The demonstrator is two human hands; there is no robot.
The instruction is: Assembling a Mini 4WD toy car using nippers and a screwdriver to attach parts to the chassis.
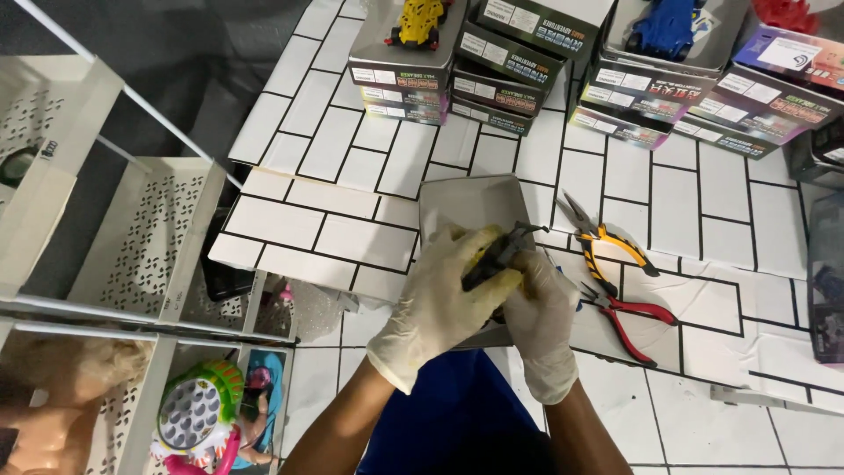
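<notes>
1. While both hands wear pale gloves, the left hand and right hand close together around a small dark part with yellow showing beneath it.
2. The part sits between the two palms, its dark tip poking out above the fingers.
3. A grey tray lies directly behind the grip.
4. Yellow pliers lie just right of the grip; red cutters lie below them.
5. Stacked boxes stand well beyond the grip, a yellow toy car on top.
</notes>
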